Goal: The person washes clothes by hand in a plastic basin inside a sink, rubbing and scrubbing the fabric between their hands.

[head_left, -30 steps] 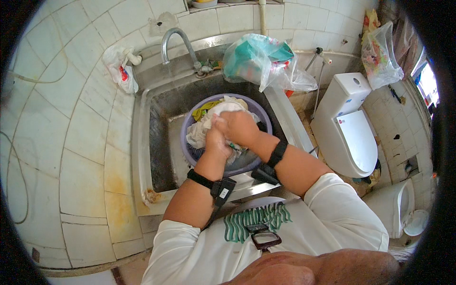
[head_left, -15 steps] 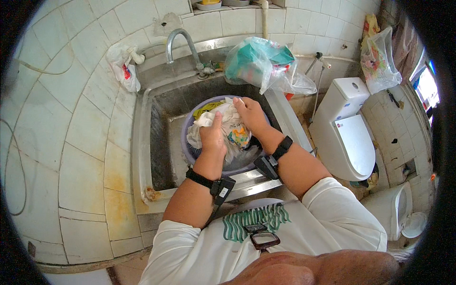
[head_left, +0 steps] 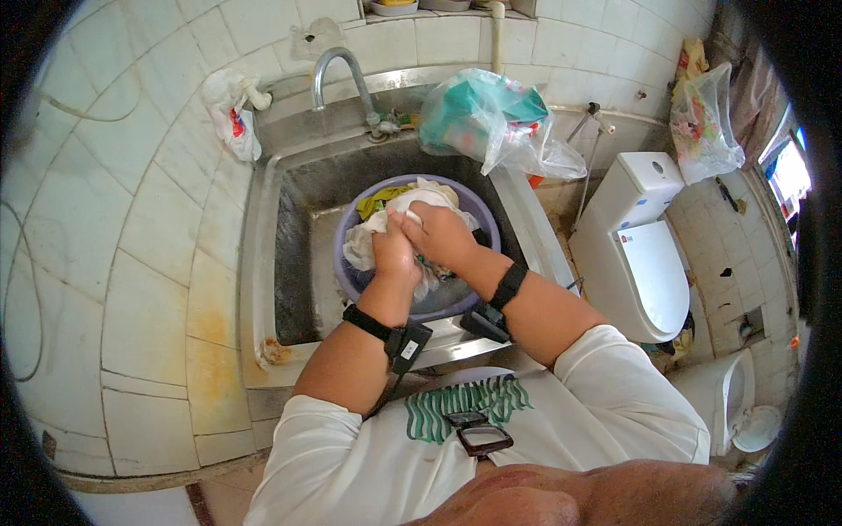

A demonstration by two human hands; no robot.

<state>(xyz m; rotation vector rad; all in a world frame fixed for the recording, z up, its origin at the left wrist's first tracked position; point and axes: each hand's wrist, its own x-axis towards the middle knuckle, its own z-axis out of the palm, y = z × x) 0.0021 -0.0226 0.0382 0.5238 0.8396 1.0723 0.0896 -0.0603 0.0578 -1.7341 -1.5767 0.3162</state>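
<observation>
While both hands (head_left: 394, 254) (head_left: 441, 235) meet, clenched on white cloth (head_left: 360, 246) | its folds spread beneath and beyond them | within purple basin (head_left: 492, 230)

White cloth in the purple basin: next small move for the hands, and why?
Probably part the left hand and right hand slightly and take a fresh fold of the white cloth. Both are closed on it and pressed together, while a loose, bunched part lies beyond the left hand, inside the purple basin.
</observation>
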